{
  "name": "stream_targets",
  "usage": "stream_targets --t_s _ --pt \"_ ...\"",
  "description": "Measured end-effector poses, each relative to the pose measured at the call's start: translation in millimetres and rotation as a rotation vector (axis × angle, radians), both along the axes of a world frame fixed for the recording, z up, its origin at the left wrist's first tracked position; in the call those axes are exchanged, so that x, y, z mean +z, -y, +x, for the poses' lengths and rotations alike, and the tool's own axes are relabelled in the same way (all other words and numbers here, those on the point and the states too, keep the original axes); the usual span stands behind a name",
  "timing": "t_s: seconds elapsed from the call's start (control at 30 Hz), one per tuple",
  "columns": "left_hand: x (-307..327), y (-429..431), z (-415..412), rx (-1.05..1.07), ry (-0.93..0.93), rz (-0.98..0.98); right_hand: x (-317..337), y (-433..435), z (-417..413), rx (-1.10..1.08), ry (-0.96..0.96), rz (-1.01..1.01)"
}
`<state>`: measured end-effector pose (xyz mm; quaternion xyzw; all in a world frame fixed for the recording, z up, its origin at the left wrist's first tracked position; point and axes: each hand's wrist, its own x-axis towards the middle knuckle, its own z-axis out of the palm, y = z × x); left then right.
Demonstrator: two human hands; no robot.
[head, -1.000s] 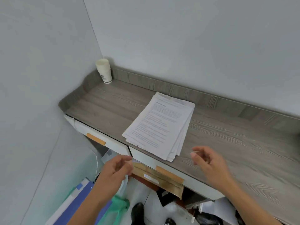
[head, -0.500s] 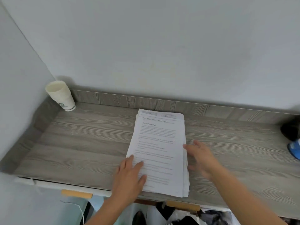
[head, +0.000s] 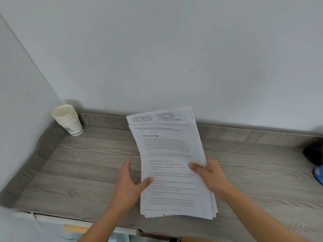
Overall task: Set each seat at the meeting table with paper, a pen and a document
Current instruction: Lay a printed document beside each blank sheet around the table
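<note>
A stack of printed documents (head: pixel 167 154) is lifted off the grey wooden counter (head: pixel 87 168) and tilted up toward the wall. My right hand (head: pixel 208 173) grips the stack's right edge, thumb on the top page and fingers behind. My left hand (head: pixel 129 182) is at the stack's left edge with its thumb touching the top page and its fingers stretched out beside the sheets. No pen is in view.
A stack of paper cups (head: pixel 69 119) stands in the counter's back left corner. A dark object (head: pixel 312 154) and something blue (head: pixel 318 173) sit at the right edge. White walls close off the back and left. Drawer fronts show below the counter's front edge.
The documents lay flat on the counter under both hands half a second ago. Now my right hand has taken hold of them and raised them off the surface.
</note>
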<state>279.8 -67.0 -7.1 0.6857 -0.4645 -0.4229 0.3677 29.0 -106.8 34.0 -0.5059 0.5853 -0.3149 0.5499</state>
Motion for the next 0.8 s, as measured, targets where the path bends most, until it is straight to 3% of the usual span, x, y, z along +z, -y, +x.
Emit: stream_targets --t_s 0.1,0.2,0.3,0.53,0.8 --pt "60.4 34.8 3.9 -0.081 -0.403 -0.167 35.3 1.2 -14.8 0.073 0.139 -0.171" --pt "110.4 56.0 -5.7 -0.158 -0.483 -0.289 57.9 12.3 -21.8 0.107 0.228 -0.239" --pt "122.4 62.2 -14.6 -0.174 -0.450 -0.347 65.5 22.7 -27.1 0.054 0.278 -0.247" --pt "75.0 48.1 -27.9 -0.230 -0.339 -0.165 27.6 19.7 -30.4 0.087 0.234 -0.174" --pt "59.6 33.4 -32.0 -0.238 -0.294 -0.136 8.3 7.3 -21.3 0.086 0.189 -0.213"
